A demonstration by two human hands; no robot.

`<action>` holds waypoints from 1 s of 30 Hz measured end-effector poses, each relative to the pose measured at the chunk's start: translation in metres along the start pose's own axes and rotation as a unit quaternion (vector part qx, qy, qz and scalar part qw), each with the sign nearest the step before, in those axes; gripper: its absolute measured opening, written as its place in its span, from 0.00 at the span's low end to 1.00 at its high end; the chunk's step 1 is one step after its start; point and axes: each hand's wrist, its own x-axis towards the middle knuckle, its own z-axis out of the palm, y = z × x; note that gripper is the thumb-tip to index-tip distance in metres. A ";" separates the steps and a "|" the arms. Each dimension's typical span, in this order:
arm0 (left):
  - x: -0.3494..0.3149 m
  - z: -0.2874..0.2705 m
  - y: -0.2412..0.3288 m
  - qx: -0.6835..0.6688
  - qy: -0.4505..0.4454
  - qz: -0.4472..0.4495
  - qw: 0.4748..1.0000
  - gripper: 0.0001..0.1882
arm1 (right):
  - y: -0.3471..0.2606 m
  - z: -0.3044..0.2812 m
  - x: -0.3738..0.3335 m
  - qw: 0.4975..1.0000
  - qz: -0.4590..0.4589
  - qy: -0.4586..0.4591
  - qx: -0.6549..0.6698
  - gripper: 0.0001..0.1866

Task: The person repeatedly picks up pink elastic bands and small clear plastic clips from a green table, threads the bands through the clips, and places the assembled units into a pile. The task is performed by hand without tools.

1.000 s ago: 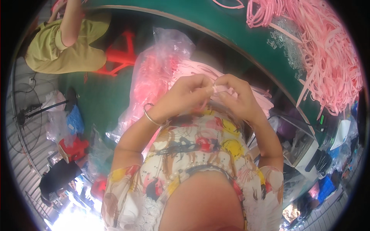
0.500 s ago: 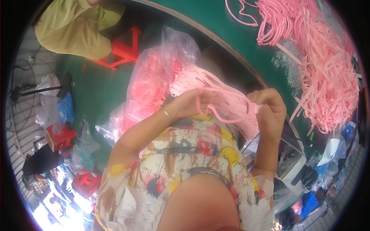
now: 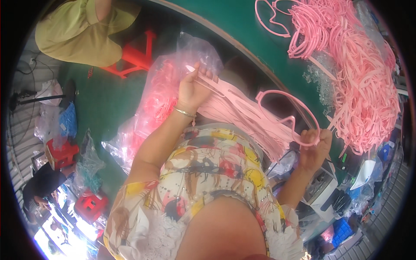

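Note:
A bundle of flat, soft pink strips (image 3: 247, 117) lies across my lap. At its upper left end, my left hand (image 3: 194, 90) is closed with a pale strip end poking out above the fingers. My right hand (image 3: 314, 149), off the bundle's right end, is closed on the lower part of a thin pink goggle-shaped frame (image 3: 258, 96), whose loop arches up and left over the strips. The fingertips of my right hand are partly hidden behind the frame.
A green table (image 3: 242, 47) curves past on the right, bearing a large heap of pink strips and loops (image 3: 364, 86) and clear plastic scraps (image 3: 318, 82). Left of my lap stands a plastic bag of pink pieces (image 3: 158, 95). Beyond are a red stool (image 3: 138, 56) and a person in yellow-green clothes (image 3: 78, 34).
My hands have moved apart: the left up and left to the strips' end, the right down and right with the pink frame, which no longer spans between both hands.

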 end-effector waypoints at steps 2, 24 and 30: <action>-0.003 0.010 -0.002 0.079 -0.078 -0.021 0.994 0.15 | 0.009 0.005 -0.001 1.000 -0.005 -0.006 0.022 0.19; -0.070 0.121 -0.079 0.570 -0.142 -0.047 0.808 0.16 | 0.042 0.055 0.003 0.909 -0.092 -0.047 -0.404 0.40; -0.066 0.114 -0.085 0.646 -0.196 0.041 0.736 0.13 | 0.034 0.056 0.000 0.953 -0.047 -0.100 -0.282 0.41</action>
